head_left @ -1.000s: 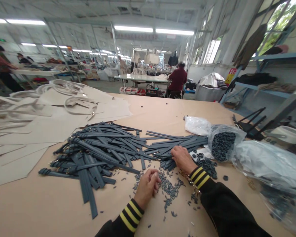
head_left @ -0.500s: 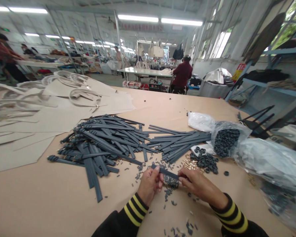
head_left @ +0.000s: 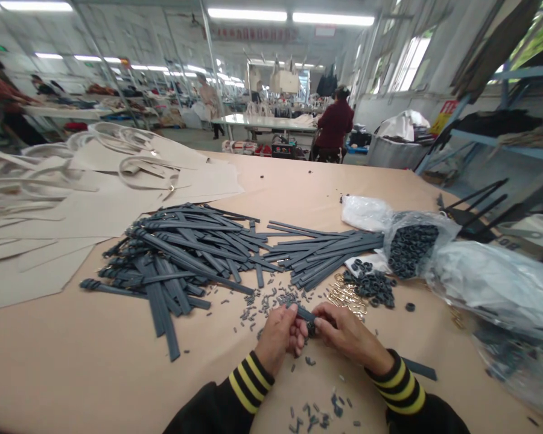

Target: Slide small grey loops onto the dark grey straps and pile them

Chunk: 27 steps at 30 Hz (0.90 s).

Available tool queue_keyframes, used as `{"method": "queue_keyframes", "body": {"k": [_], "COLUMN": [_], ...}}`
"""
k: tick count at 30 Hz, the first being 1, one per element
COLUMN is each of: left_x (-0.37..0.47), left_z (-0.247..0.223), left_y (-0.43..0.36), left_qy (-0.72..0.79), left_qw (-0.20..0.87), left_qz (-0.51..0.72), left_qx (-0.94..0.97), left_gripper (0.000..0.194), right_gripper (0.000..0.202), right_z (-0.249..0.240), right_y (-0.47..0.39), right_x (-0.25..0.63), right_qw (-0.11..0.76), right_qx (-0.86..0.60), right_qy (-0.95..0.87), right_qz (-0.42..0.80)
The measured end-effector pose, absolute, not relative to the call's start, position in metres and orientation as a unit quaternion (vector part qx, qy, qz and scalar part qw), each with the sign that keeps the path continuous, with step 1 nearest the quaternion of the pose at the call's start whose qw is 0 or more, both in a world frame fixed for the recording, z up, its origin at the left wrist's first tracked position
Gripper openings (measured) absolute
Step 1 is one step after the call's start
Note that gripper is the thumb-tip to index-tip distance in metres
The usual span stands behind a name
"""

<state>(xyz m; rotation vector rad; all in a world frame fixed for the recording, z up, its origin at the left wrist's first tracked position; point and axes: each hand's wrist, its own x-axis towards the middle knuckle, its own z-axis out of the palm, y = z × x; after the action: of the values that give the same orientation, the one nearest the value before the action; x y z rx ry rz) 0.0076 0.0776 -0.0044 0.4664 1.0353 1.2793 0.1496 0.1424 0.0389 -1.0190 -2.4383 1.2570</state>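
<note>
A dark blue-grey strap (head_left: 304, 313) runs between my hands. My left hand (head_left: 278, 339) pinches it between thumb and fingers. Close by, my right hand (head_left: 349, 335) is closed on the same strap. A small dark loop (head_left: 312, 329) shows at the right fingertips; whether it is around the strap I cannot tell. Past my right wrist a flat strap end (head_left: 420, 369) sticks out, seemingly of the same strap. Small dark pieces (head_left: 268, 302) lie scattered around the hands. Gold buckles (head_left: 347, 295) and a heap of dark loops (head_left: 371, 288) are just beyond my right hand.
A big pile of straps (head_left: 185, 247) lies to the left, with more straps (head_left: 326, 252) fanned out behind the hands. Beige panels with handles (head_left: 113, 181) cover the far left. Plastic bags (head_left: 411, 247) of loops stand right. A person (head_left: 335, 126) sits beyond the table.
My hands have come closer together on the strap, the right one moving left. A strap end now shows beyond my right wrist. The view has shifted slightly.
</note>
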Motion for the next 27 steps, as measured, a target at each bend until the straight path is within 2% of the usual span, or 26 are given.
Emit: {"method": "queue_keyframes", "body": {"k": [6,15,22,27], "left_x": [0.007,0.006,0.008,0.008], "left_z": [-0.001,-0.001,-0.002,-0.004], "left_y": [0.079,0.078,0.079,0.079], "left_qy": [0.448,0.452,0.465,0.464], "left_qw": [0.648,0.649,0.643,0.642], "left_qz": [0.591,0.583,0.573,0.567], "left_qx": [0.177,0.183,0.207,0.226], "left_gripper": [0.03,0.029,0.03,0.03], "right_gripper": [0.018,0.023,0.016,0.012], "right_z": [0.038,0.034,0.034,0.028], "right_y": [0.143,0.143,0.142,0.14], "right_x": [0.151,0.152,0.149,0.148], "right_qw": [0.121,0.104,0.106,0.123], "right_qx": [-0.353,-0.361,-0.351,-0.329], "right_qy": [-0.803,-0.759,-0.742,-0.698], "right_qz": [0.465,0.532,0.561,0.624]}}
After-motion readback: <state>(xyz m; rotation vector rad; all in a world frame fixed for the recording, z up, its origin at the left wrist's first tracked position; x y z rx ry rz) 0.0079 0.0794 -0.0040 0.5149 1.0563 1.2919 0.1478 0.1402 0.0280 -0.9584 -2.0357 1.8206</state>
